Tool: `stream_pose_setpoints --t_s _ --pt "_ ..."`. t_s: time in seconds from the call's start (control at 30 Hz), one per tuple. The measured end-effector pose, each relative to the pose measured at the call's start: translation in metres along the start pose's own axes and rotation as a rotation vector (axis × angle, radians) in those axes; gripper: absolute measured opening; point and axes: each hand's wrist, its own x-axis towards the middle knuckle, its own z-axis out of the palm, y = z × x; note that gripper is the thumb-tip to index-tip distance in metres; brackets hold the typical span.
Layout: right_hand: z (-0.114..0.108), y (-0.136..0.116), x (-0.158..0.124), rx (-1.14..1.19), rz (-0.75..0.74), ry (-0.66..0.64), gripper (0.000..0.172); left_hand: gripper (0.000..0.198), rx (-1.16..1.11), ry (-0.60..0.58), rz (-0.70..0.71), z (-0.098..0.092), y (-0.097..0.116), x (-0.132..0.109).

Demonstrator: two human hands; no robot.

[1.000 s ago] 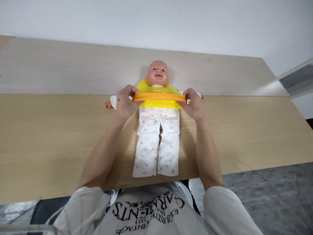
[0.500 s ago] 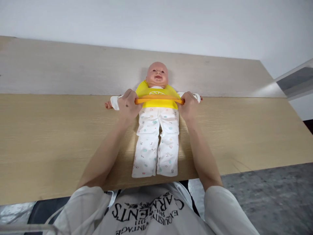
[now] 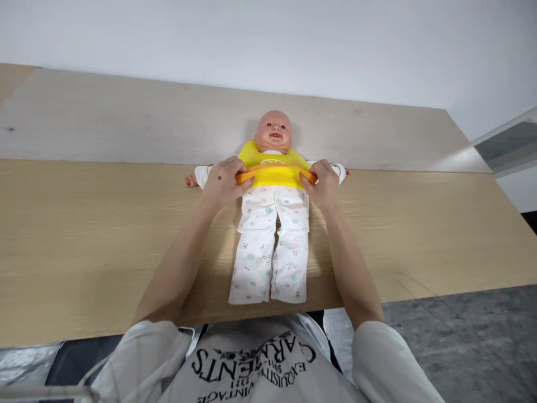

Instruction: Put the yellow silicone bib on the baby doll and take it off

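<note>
The yellow bib (image 3: 272, 178) hid the chest of the doll (image 3: 273, 131). The ends of its orange rim (image 3: 247, 174) vanished inside the left hand (image 3: 222, 183) and the right hand (image 3: 324, 186), which also covered the doll's upper arms. The printed trousers (image 3: 271, 246) concealed its feet, and their small motifs could not be made out. The bottom edge cut off the lettering on the shirt (image 3: 251, 358). The table (image 3: 84, 235) ran past both side edges.

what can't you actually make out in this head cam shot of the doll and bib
All in the head view:
Bib corners: covered by the left hand and right hand.
Bib neck fastening: behind the doll, at its head.
Doll's feet: inside the trouser legs.
Lettering on the person's shirt: cut off by the bottom edge.
</note>
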Motion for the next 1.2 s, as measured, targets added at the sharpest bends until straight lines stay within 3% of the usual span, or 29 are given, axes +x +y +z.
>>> stream_pose_setpoints --t_s 0.13,0.23,0.67,1.03,1.2 --pt "-0.013 0.009 0.001 0.114 -0.129 -0.027 0.012 0.022 -0.052 -0.083 0.018 -0.016 -0.009 -0.001" --pt "-0.021 0.018 0.001 0.188 -0.182 -0.082 0.014 0.028 -0.074 -0.089 0.030 -0.022 -0.016 -0.002" --pt "-0.027 0.042 0.002 0.200 -0.090 -0.160 0.034 0.036 -0.158 -0.065 0.008 -0.034 -0.024 -0.002" --pt "-0.029 0.040 0.003 0.281 -0.061 -0.147 0.052 0.037 -0.183 -0.017 0.009 -0.031 -0.028 -0.002" --pt "-0.025 0.037 0.003 0.263 -0.029 -0.113 0.042 0.034 -0.164 0.020 -0.045 -0.031 -0.020 0.000"
